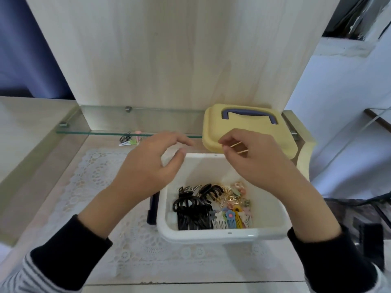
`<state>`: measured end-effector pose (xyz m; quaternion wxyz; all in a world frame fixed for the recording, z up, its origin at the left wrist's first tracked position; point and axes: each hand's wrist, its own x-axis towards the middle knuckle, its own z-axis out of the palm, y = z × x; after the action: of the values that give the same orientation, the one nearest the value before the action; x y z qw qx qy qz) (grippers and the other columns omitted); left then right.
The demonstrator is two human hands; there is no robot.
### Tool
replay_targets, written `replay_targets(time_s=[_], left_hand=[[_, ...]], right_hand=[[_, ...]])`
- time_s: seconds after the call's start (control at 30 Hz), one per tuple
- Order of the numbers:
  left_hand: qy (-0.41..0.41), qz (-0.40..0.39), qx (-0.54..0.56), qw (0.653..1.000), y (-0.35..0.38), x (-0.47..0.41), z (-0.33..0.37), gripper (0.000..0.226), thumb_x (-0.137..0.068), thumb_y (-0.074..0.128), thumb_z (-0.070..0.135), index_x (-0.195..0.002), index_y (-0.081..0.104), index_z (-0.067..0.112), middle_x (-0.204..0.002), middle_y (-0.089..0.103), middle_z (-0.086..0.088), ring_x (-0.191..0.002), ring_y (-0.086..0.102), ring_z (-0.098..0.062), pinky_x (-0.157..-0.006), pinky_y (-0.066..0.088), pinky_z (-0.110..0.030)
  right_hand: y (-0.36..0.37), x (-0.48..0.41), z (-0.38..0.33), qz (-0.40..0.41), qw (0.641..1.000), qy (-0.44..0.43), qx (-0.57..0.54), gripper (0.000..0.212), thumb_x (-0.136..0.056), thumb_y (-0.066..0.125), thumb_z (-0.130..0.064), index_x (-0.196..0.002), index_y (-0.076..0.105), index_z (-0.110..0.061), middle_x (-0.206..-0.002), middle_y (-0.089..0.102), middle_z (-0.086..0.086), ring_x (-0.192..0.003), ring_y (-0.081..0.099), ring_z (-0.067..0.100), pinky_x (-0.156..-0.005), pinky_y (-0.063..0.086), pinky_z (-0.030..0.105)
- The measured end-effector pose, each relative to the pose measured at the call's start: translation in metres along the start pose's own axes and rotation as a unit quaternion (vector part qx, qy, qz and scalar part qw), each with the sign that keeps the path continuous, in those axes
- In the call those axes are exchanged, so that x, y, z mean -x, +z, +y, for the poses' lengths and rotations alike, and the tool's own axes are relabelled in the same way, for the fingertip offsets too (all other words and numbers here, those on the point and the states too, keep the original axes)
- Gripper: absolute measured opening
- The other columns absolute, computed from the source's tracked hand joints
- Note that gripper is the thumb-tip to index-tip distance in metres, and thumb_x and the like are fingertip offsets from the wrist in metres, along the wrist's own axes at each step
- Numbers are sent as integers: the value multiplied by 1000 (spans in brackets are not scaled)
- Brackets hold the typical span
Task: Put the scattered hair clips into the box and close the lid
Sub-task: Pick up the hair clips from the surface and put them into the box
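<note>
Right hand (261, 166): pinches thin gold hair clips (236, 145), likely light, slippery, best held mid-length; left hand (148, 166) relaxed, empty.

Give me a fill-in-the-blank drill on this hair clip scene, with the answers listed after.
1. The right hand pinches thin clips of a ___ colour.
2. The left hand holds ___.
3. The lid behind the white box is ___.
4. A few loose clips lie beneath the ___ shelf.
Answers: gold; nothing; yellow; glass.
</note>
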<state>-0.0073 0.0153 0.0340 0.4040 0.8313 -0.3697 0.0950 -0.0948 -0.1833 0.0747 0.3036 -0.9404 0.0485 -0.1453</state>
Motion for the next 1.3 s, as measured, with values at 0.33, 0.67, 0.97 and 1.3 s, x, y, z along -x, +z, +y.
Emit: replay_targets(time_s=[0.33, 0.67, 0.97, 1.3], left_hand=[[-114, 164, -2, 980, -27, 35, -56, 21, -96, 51, 19, -106, 59, 36, -105, 60, 26, -104, 52, 13, -86, 33, 0], [-188, 116, -105, 970, -30, 74, -141, 26, -95, 52, 11, -119, 59, 19, -126, 58, 3, -115, 55, -18, -93, 47, -38], [-191, 65, -226, 953, -22, 67, -180, 49, -85, 34, 32, -118, 63, 11, -133, 56, -15, -122, 54, -31, -97, 48, -43], [-173, 51, -247, 952, -16, 21, -197, 40, -85, 41, 28, -119, 61, 22, -123, 62, 1, -111, 60, -23, -89, 49, -40]], right_hand=[[92, 2, -94, 180, 974, -79, -113, 20, -86, 55, -3, -105, 59, -6, -97, 56, 6, -84, 54, 17, -74, 42, 25], [213, -1, -128, 117, 993, -24, 10, 49, -75, 67, -3, -123, 53, -3, -121, 53, 17, -100, 58, 29, -82, 53, 31], [273, -38, -100, 86, 990, 70, 89, 50, -72, 71, -7, -120, 59, 2, -120, 58, 24, -111, 56, 42, -91, 51, 43], [283, -86, -82, 163, 973, 111, 122, 59, -74, 29, -21, -119, 64, -14, -115, 64, 15, -79, 61, 30, -63, 45, 33]])
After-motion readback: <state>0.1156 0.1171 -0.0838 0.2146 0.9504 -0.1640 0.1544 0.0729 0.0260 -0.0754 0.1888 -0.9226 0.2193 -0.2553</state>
